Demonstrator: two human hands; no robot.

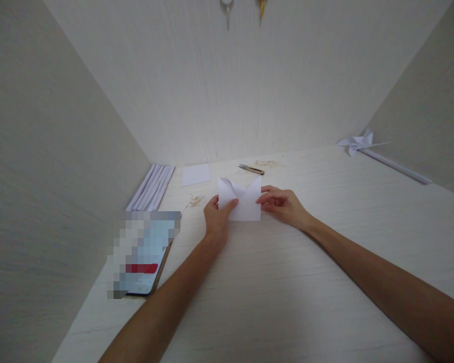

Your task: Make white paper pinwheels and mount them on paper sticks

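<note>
A white sheet of paper [246, 207] is held up between my two hands, its top edge dipping in a V and the flap at its upper left curling. My left hand [216, 218] grips the left side, thumb across the front and fingers behind. At the right edge, my right hand [285, 205] pinches the paper between thumb and fingers. Just beyond the sheet lies a pair of thread snips [251, 169]. A flat white paper square [195, 175] rests farther back on the left.
Rolled white paper sticks [151, 187] lie side by side at the left wall. A phone [147, 257], partly pixelated, is nearer me. At the right wall lies a paper pinwheel [357, 142] on a paper stick [397, 166]. Small tan bits [195, 200] are scattered on the table [272, 282].
</note>
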